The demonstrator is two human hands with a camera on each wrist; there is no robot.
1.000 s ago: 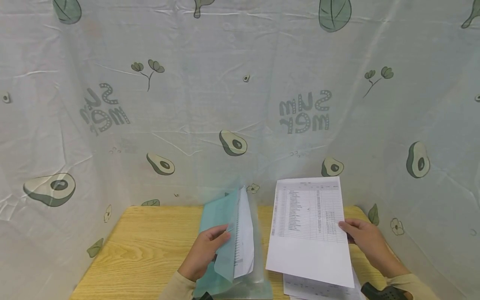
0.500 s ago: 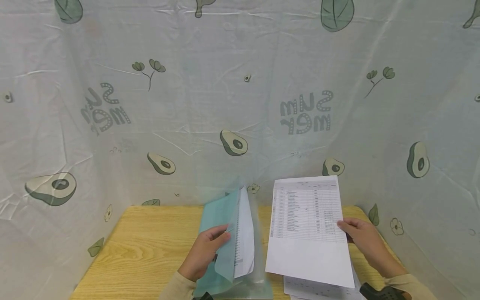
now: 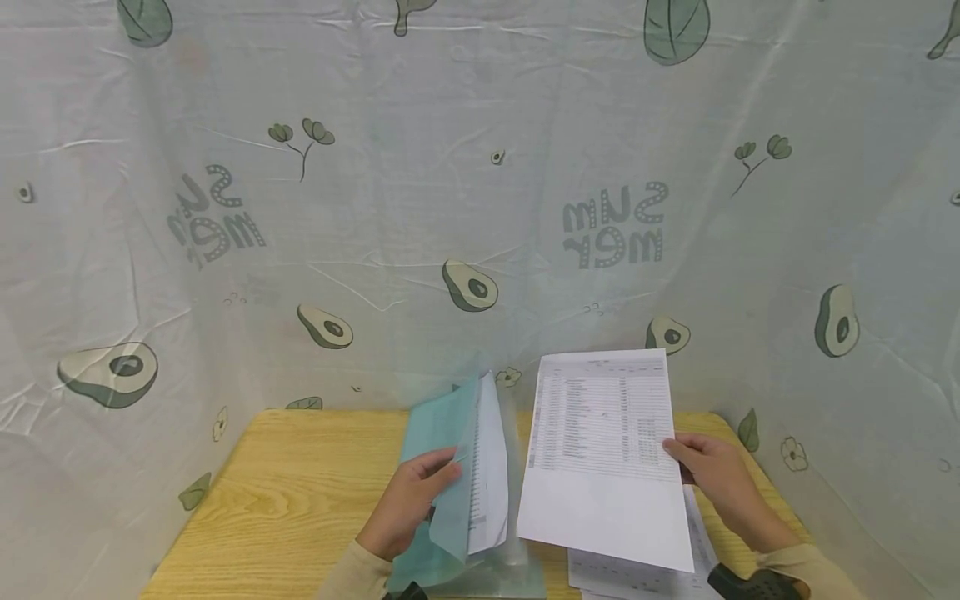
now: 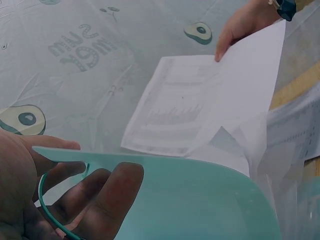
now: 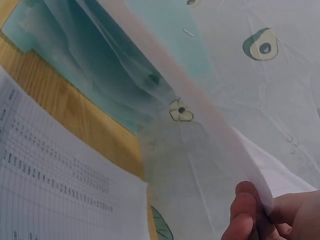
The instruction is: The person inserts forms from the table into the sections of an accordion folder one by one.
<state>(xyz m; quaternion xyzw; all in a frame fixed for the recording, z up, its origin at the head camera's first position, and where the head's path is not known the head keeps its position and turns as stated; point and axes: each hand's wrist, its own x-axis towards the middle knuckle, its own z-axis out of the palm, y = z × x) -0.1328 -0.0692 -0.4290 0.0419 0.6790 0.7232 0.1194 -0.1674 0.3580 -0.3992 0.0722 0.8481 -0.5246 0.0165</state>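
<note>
My left hand [image 3: 411, 500] grips the cover of a teal plastic folder [image 3: 438, 425] that stands partly open. White printed pages [image 3: 492, 483] and clear sleeves show inside it. The left wrist view has fingers [image 4: 120, 195] under the curved cover edge, thumb side partly hidden, near a teal elastic band [image 4: 46, 205]. To the right of the folder, my right hand [image 3: 716, 483] pinches the right edge of a paper sheet [image 3: 603, 517] with a printed table. That sheet is raised and tilted, its left edge close to the folder's clear sleeves. In the right wrist view, thumb and fingertips [image 5: 245, 200] meet at its edge.
More printed papers [image 3: 645, 575] lie on the wooden table [image 3: 300, 500] below the raised sheet. A pale curtain [image 3: 375, 208] with avocado and leaf prints hangs behind and on both sides of the table.
My right hand has shifted a little to the left with the sheet, bringing it closer to the folder. My left hand and the folder have stayed in place.
</note>
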